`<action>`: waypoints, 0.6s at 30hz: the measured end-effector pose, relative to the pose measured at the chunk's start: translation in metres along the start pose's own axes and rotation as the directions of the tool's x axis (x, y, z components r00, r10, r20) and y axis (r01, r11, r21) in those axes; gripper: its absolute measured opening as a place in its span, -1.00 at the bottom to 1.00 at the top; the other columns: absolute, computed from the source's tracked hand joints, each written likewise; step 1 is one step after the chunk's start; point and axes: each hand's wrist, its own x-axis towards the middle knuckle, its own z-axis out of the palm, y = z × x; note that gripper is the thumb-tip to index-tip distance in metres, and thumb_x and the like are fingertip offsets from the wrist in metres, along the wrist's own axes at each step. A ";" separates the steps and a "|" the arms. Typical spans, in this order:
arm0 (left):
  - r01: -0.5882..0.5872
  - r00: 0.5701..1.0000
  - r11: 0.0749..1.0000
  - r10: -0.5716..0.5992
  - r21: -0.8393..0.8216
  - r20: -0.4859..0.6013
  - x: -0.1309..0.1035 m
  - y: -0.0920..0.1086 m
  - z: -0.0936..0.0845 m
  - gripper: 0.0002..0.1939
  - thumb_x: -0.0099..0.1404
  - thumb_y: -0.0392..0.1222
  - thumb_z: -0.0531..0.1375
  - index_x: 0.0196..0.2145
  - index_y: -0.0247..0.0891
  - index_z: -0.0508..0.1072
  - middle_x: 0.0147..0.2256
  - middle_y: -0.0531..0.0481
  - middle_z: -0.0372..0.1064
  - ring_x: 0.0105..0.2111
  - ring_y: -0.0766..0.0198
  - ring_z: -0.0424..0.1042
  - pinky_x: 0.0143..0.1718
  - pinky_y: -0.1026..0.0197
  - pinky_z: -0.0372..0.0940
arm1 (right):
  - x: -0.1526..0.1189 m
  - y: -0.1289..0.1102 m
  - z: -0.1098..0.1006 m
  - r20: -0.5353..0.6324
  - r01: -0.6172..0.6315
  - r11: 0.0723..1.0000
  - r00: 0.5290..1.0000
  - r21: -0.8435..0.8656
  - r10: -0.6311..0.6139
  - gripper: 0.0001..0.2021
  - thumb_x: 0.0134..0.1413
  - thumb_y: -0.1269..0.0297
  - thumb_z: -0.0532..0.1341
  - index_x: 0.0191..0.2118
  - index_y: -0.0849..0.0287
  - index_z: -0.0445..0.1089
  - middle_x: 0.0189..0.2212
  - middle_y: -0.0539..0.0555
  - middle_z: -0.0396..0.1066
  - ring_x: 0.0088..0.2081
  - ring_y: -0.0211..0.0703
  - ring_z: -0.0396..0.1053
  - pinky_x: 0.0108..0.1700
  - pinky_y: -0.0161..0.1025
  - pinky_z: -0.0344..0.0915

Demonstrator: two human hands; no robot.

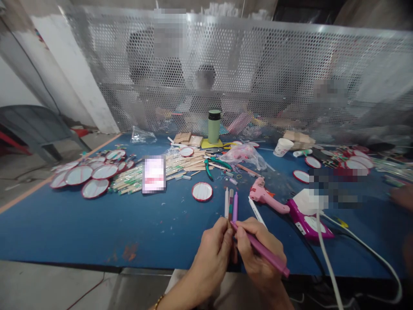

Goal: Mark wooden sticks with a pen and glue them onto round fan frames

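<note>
Near the table's front edge, my left hand [214, 245] is closed around a narrow piece with coloured bands [230, 202]. A pale marker [226, 201] and a purple marker [235, 206] stick out beside it, pointing away from me. My right hand [261, 249] grips a pink marker [266, 252], its tip touching the piece by my left fingers. A white marker [257, 211] lies just beyond my right hand. The pink glue gun [267, 196] rests behind it. A round white disc with a red rim [202, 191] lies ahead.
Red-rimmed discs [78, 175] are piled at the left. Wooden sticks [190, 162], green-handled pliers [209, 168] and a green bottle [214, 127] stand or lie toward the back. A magenta power strip [309, 221] with cables is at the right; a person's hand [402, 197] shows at the far right.
</note>
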 end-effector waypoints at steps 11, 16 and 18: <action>-0.007 1.000 1.000 0.007 0.007 0.001 0.000 -0.001 0.000 -0.66 0.44 0.06 -0.02 -0.41 -0.20 0.20 -0.62 0.17 0.19 -0.62 0.41 0.15 -0.55 0.34 0.06 | -0.002 0.001 0.002 0.008 -0.011 1.000 1.000 -0.021 0.012 -0.87 0.22 0.46 0.15 -0.29 0.16 0.43 -0.52 -0.02 0.48 -0.55 -0.30 0.45 -0.48 -0.40 0.37; -0.005 1.000 1.000 0.005 0.010 0.008 -0.001 0.001 -0.001 -0.64 0.44 0.07 -0.02 -0.42 -0.20 0.20 -0.62 0.17 0.17 -0.61 0.41 0.14 -0.54 0.35 0.06 | 0.002 -0.003 0.001 -0.035 -0.008 1.000 0.999 -0.012 0.007 -0.87 0.20 0.47 0.16 -0.32 0.14 0.41 -0.54 -0.03 0.48 -0.55 -0.30 0.46 -0.48 -0.40 0.38; -0.012 1.000 1.000 0.012 0.015 0.002 0.000 0.001 -0.001 -0.65 0.44 0.06 -0.02 -0.43 -0.20 0.19 -0.62 0.17 0.17 -0.61 0.41 0.14 -0.55 0.35 0.06 | 0.002 -0.003 0.001 -0.035 0.001 1.000 0.999 -0.005 -0.001 -0.87 0.19 0.48 0.16 -0.32 0.15 0.42 -0.53 -0.02 0.48 -0.55 -0.29 0.46 -0.49 -0.40 0.38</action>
